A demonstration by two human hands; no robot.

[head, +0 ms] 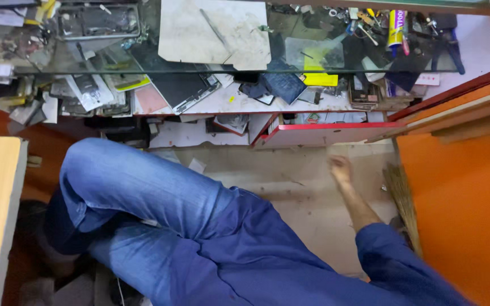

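Broom [402, 198] leaning just right of blurred right hand [340, 169], grip unclear, left hand unseen

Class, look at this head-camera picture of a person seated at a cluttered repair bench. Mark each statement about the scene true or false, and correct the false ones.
1. The right hand reaches down toward the floor. True.
2. The right hand holds a screwdriver. False: it looks empty, though it is blurred.
3. A broom leans beside the orange panel. True.
4. The red-edged drawer is shut. False: it stands pulled open.
5. The person wears blue jeans. True.
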